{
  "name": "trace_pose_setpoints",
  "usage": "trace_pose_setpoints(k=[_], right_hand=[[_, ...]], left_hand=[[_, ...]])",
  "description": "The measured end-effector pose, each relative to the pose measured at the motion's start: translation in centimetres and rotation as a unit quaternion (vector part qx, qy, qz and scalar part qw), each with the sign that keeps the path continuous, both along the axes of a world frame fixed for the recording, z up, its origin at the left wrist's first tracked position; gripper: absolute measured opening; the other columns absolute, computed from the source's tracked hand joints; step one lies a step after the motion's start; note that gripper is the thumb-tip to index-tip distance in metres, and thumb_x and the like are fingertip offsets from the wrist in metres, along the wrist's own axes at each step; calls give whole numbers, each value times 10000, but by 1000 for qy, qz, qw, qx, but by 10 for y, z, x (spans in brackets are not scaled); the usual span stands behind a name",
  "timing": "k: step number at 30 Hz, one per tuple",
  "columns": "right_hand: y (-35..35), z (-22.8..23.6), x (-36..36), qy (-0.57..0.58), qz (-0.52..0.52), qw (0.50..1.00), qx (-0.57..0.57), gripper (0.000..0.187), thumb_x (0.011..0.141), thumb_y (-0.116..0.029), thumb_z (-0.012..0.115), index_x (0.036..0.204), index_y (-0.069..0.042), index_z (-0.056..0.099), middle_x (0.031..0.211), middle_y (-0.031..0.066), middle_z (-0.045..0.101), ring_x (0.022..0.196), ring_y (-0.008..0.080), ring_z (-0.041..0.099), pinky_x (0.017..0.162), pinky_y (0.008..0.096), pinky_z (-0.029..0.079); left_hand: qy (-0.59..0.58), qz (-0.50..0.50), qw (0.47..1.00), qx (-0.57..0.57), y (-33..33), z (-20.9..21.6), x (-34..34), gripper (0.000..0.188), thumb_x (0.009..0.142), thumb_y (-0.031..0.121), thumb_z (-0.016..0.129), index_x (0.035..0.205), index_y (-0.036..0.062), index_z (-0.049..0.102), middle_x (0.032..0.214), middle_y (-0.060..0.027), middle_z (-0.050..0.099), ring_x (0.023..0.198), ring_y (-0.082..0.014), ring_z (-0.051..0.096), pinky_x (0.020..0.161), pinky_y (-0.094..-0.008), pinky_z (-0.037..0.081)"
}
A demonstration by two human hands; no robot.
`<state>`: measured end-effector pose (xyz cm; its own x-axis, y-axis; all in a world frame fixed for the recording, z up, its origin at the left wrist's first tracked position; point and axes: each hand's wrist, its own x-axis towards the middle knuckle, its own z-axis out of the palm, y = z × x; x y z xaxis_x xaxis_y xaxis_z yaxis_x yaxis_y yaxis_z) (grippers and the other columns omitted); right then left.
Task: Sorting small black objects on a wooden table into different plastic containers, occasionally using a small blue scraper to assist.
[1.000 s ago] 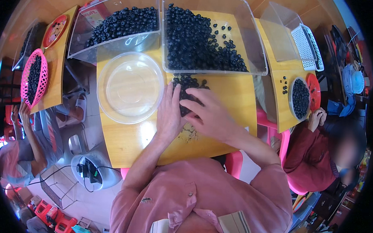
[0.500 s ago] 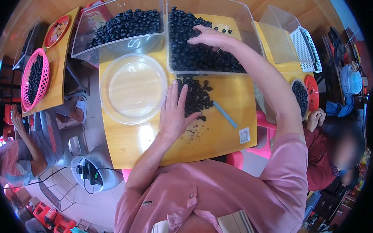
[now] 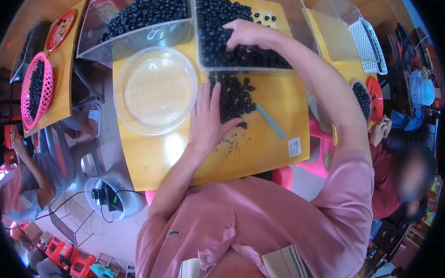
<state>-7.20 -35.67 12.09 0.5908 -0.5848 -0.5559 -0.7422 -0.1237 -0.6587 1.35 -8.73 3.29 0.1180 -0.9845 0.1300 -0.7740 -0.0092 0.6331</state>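
Observation:
My left hand [image 3: 206, 119] lies flat on the yellow table, fingers spread, against a loose pile of dark, round, blueberry-like fruits [image 3: 234, 97]. My right hand [image 3: 248, 34] reaches over a clear plastic bin [image 3: 250, 70], just above more of these dark fruits [image 3: 214, 39]. Its thumb and forefinger are apart with nothing visible between them; the other fingers are partly hidden under the hand. Just left of my left hand stands a round clear tub [image 3: 157, 94]. A thin blue stick [image 3: 271, 121] lies at the pile's right edge.
A second clear bin [image 3: 137, 38] of dark fruits stands at the far left. A white label [image 3: 294, 147] sits near the table's right corner. Another table holds a pink basket [image 3: 47, 89]. People sit on both sides; a white bin [image 3: 130, 209] stands on the floor.
The whole scene has shifted slightly up in the picture. My right hand's fingers have drawn in a little, with the thumb turned down. My left hand keeps its place beside the pile.

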Motion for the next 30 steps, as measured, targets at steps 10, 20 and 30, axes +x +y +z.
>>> trace_pose_setpoints(k=[10,20,30], right_hand=[[-5,33,-51,-195,-85,977,34,132,846,-82,688,977,-81,672,855,16,619,622,55,513,414,188,286],[93,103,-99,-238,-111,955,141,105,860,-41,681,965,-49,689,735,30,603,505,38,468,400,208,266],[150,-40,-91,-164,-50,985,3,137,862,-97,727,993,-72,701,816,53,644,675,158,614,590,305,472]], left_hand=[[38,-5,999,-38,4,-3,1,1167,724,388,955,1602,-13,299,1648,-321,290,1511,-518,309,1237,-557,305],[12,-9,999,-33,7,-5,-1,1193,692,403,964,1610,19,306,1668,-310,252,1525,-527,273,1239,-586,279],[16,-13,999,-41,3,-4,-3,1185,677,396,973,1596,15,329,1654,-341,244,1521,-525,281,1237,-576,290]])
